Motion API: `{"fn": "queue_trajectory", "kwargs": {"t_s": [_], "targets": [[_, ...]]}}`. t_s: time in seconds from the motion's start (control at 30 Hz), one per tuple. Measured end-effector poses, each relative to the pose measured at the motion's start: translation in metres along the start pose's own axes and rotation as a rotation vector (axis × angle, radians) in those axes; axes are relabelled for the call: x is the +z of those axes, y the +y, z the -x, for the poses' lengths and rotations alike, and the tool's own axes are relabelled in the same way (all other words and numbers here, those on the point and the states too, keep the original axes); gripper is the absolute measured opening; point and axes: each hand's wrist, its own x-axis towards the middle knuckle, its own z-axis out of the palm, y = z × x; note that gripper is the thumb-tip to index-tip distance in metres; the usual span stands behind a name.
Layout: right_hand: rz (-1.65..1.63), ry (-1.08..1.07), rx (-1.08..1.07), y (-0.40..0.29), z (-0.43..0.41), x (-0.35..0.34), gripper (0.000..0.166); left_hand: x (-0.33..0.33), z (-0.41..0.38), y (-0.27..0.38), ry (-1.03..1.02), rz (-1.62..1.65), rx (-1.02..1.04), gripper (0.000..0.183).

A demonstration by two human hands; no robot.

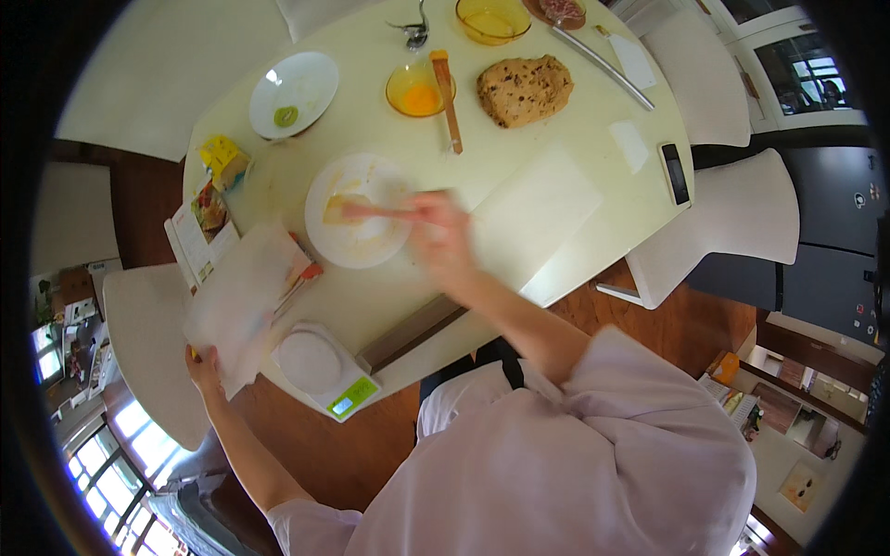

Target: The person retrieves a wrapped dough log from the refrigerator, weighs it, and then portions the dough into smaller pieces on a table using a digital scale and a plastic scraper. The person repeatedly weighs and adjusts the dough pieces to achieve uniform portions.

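My right hand (445, 240), blurred by motion, grips a pink-handled utensil (386, 213). Its tip is over a white plate (358, 254), at a soft yellowish lump (337, 210); whether it touches the lump is unclear. Yellowish smears mark the plate. At the table's left edge my left hand (205, 372) holds the lower end of a thin, translucent whitish sheet or bag (236, 295). This sheet hangs partly over a booklet with food pictures (212, 236) and a red-edged box (306, 260).
A kitchen scale (348, 396) stands at the near edge. Farther back are a studded dough mass (525, 90), a glass bowl with yolk (400, 104) and a wooden-handled brush (448, 104) across it, a kiwi-bearing plate (306, 83), a metal rod (605, 66) and a phone (674, 174).
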Motion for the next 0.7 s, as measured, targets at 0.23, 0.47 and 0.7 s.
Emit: {"fn": "queue_trajectory", "kwargs": {"t_s": [0.23, 0.47, 0.7], "targets": [[1.263, 0.174, 0.471, 0.082, -0.006, -0.240, 0.064, 0.012, 0.019, 0.027, 0.372, -0.728, 0.059, 0.063], [1.423, -0.201, 0.561, 0.061, -0.043, -0.263, 0.043, 0.116, 0.148, 0.097, 0.264, 0.057, 0.531, 0.033], [1.152, -0.288, 0.310, 0.092, -0.039, -0.320, 0.013, 0.366, 0.368, 0.161, -0.213, 0.127, 0.474, 0.031]]}}
